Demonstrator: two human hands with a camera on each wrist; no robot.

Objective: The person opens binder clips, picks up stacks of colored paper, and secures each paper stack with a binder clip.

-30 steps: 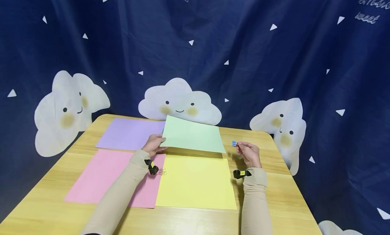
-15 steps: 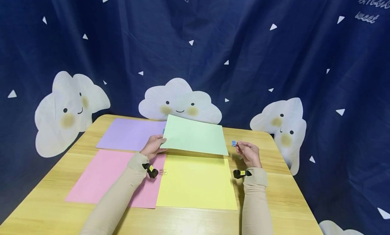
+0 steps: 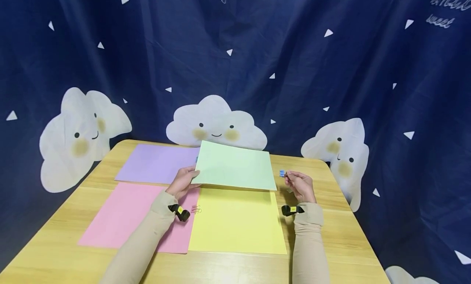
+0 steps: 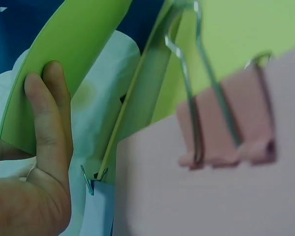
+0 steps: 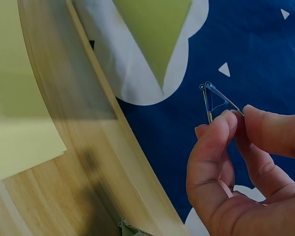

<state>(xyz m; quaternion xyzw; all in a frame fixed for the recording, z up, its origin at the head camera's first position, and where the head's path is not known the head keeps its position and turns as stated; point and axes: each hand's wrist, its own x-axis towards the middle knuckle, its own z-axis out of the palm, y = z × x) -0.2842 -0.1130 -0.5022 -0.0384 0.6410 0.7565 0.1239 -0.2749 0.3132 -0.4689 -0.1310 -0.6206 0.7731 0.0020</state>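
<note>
My left hand (image 3: 182, 181) pinches a light green sheet of paper (image 3: 235, 165) near its lower left corner, thumb on top and fingers beneath. The sheet is raised and tilted above the far side of the table. To its right, my right hand (image 3: 301, 185) pinches a small blue binder clip (image 3: 282, 173) by its wire handles between thumb and fingers. In the right wrist view the clip (image 5: 208, 100) shows edge-on, its handles squeezed, a short way from the green sheet's corner (image 5: 157, 59).
Purple (image 3: 154, 163), pink (image 3: 125, 214) and yellow paper (image 3: 237, 222) lie on the wooden table (image 3: 342, 235). A pink binder clip (image 4: 211, 128) grips the pink paper's edge. A teal clip (image 3: 196, 158) is at the purple paper's right edge. A greenish clip (image 5: 132, 230) lies below my right hand.
My left hand has shifted slightly left and toward me, and the green sheet's near right corner has moved a little right and lower. My right hand with the blue clip stays nearly still.
</note>
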